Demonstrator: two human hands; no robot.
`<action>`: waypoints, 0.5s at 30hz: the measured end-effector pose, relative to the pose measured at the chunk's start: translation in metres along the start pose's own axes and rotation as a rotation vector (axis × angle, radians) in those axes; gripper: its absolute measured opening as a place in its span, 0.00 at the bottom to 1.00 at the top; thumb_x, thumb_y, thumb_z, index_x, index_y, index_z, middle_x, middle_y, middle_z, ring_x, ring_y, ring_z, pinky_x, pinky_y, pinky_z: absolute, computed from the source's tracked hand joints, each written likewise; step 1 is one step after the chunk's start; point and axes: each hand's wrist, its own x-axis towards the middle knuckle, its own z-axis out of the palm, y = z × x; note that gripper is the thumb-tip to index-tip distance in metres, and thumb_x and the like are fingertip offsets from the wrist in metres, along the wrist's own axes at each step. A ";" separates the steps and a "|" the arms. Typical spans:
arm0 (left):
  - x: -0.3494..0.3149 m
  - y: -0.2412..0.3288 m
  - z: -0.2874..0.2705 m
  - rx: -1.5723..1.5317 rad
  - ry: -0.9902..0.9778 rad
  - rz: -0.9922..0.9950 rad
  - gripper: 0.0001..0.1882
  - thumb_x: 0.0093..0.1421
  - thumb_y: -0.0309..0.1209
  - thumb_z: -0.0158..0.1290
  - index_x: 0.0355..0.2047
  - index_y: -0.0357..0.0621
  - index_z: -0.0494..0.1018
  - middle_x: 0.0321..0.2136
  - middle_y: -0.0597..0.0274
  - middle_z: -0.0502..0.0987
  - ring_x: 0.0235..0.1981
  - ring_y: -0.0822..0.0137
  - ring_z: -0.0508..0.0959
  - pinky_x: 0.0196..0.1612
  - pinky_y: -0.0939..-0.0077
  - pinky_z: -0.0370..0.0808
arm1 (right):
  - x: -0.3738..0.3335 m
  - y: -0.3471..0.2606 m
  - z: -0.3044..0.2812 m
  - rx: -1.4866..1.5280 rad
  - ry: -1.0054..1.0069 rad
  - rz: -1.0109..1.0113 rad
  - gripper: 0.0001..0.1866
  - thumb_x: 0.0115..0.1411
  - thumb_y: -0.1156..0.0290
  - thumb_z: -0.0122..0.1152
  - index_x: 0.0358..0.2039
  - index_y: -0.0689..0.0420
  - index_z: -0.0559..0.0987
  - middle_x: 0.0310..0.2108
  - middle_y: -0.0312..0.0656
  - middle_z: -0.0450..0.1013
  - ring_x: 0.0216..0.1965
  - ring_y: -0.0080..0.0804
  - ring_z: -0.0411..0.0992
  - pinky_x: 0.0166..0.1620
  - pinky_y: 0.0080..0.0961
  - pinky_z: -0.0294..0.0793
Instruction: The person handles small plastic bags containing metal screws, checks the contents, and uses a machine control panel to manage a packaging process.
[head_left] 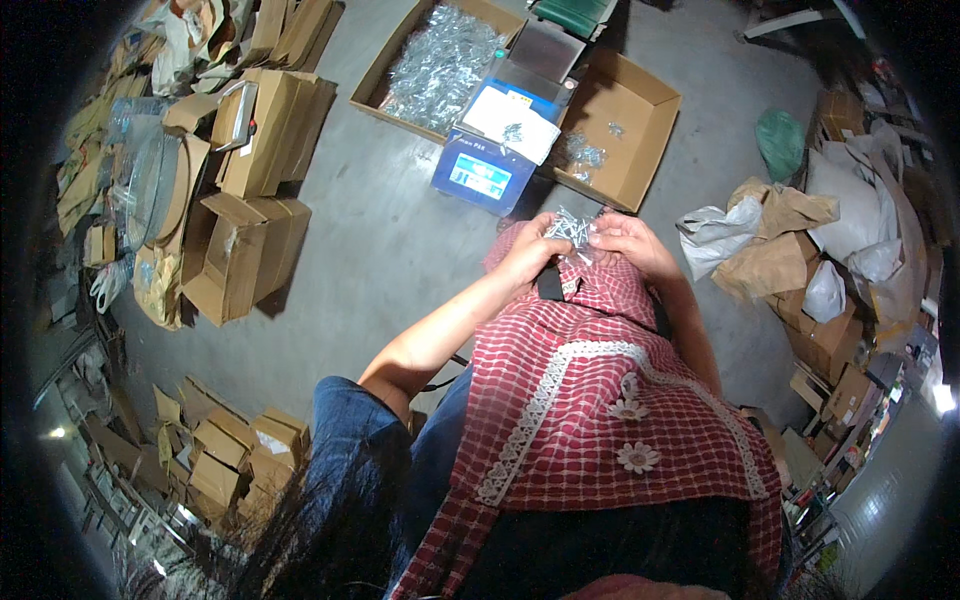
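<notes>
Over my lap, my left hand (532, 248) and my right hand (632, 246) hold a small bunch of silvery screws or nails (570, 232) between them. Clear film seems to hang at its lower side, perhaps a small plastic bag. The fingers of both hands are bent in around the bunch. Beyond them stands a blue machine or box (478, 172) with a white sheet (508, 122) on top, where a few small metal pieces lie. Beneath my hands spreads a red checked apron (560, 400) with lace trim.
An open carton (372, 98) full of clear packets stands far left of the blue box. Another carton (640, 125) with a few packets is on its right. Cardboard boxes (255, 250) stand at the left, and bags and brown paper (765, 240) pile up at the right.
</notes>
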 end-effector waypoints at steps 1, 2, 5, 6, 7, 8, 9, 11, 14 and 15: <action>-0.001 0.004 0.003 -0.016 0.009 -0.021 0.25 0.50 0.17 0.51 0.52 0.35 0.67 0.34 0.61 0.77 0.29 0.72 0.75 0.32 0.80 0.72 | -0.001 -0.002 -0.002 0.007 -0.012 -0.009 0.10 0.62 0.67 0.63 0.39 0.60 0.78 0.27 0.33 0.75 0.26 0.18 0.71 0.28 0.14 0.70; 0.005 -0.001 0.001 -0.039 0.012 -0.032 0.25 0.50 0.17 0.51 0.52 0.34 0.67 0.33 0.61 0.77 0.29 0.72 0.75 0.31 0.80 0.72 | -0.003 -0.003 -0.005 0.012 0.028 0.009 0.08 0.63 0.69 0.62 0.39 0.60 0.77 0.27 0.32 0.75 0.25 0.17 0.71 0.29 0.14 0.69; 0.025 -0.019 -0.011 -0.094 0.017 -0.065 0.25 0.51 0.17 0.49 0.52 0.30 0.64 0.33 0.58 0.77 0.29 0.69 0.76 0.30 0.78 0.72 | -0.008 -0.010 -0.003 0.079 0.155 0.047 0.03 0.63 0.73 0.59 0.33 0.58 0.77 0.23 0.30 0.72 0.22 0.16 0.69 0.27 0.13 0.67; 0.029 -0.024 -0.013 -0.108 0.040 -0.057 0.24 0.51 0.16 0.49 0.52 0.30 0.64 0.33 0.57 0.77 0.30 0.68 0.76 0.30 0.77 0.73 | -0.008 -0.012 -0.006 0.063 0.170 0.044 0.04 0.63 0.72 0.59 0.31 0.57 0.77 0.22 0.30 0.72 0.22 0.16 0.68 0.27 0.13 0.66; 0.032 -0.028 -0.015 -0.125 0.069 -0.045 0.24 0.52 0.16 0.48 0.52 0.30 0.64 0.34 0.57 0.77 0.31 0.68 0.76 0.30 0.77 0.73 | -0.009 -0.016 -0.009 0.045 0.179 0.040 0.05 0.63 0.72 0.59 0.30 0.57 0.77 0.21 0.30 0.71 0.21 0.15 0.68 0.26 0.12 0.65; 0.035 -0.032 -0.017 -0.144 0.099 -0.032 0.24 0.52 0.16 0.48 0.52 0.31 0.64 0.34 0.57 0.77 0.32 0.67 0.77 0.31 0.76 0.74 | -0.007 -0.020 -0.012 0.025 0.185 0.036 0.06 0.63 0.71 0.59 0.29 0.56 0.77 0.20 0.30 0.71 0.21 0.15 0.67 0.26 0.12 0.64; 0.040 -0.041 -0.022 -0.095 0.110 -0.014 0.21 0.55 0.18 0.48 0.50 0.33 0.66 0.35 0.57 0.78 0.35 0.67 0.77 0.32 0.77 0.73 | -0.005 -0.023 -0.013 -0.003 0.201 0.028 0.07 0.63 0.70 0.60 0.28 0.56 0.77 0.20 0.30 0.71 0.20 0.16 0.67 0.26 0.13 0.64; 0.045 -0.048 -0.030 0.021 0.165 0.041 0.19 0.57 0.19 0.50 0.50 0.34 0.67 0.35 0.57 0.77 0.34 0.68 0.77 0.32 0.78 0.73 | 0.001 -0.032 -0.014 -0.056 0.227 0.005 0.09 0.63 0.66 0.61 0.27 0.55 0.77 0.19 0.30 0.71 0.19 0.16 0.67 0.25 0.13 0.63; 0.055 -0.068 -0.047 0.215 0.304 0.117 0.15 0.58 0.22 0.52 0.47 0.36 0.69 0.35 0.59 0.77 0.33 0.68 0.76 0.33 0.77 0.73 | 0.015 -0.039 -0.025 -0.087 0.216 0.025 0.11 0.62 0.64 0.62 0.26 0.55 0.79 0.20 0.30 0.72 0.21 0.15 0.66 0.27 0.14 0.63; 0.061 -0.078 -0.052 0.286 0.359 0.138 0.14 0.59 0.23 0.52 0.46 0.37 0.70 0.35 0.59 0.77 0.32 0.68 0.76 0.33 0.77 0.73 | 0.022 -0.034 -0.035 -0.100 0.190 0.021 0.10 0.62 0.64 0.62 0.26 0.55 0.80 0.20 0.29 0.72 0.22 0.15 0.66 0.28 0.14 0.63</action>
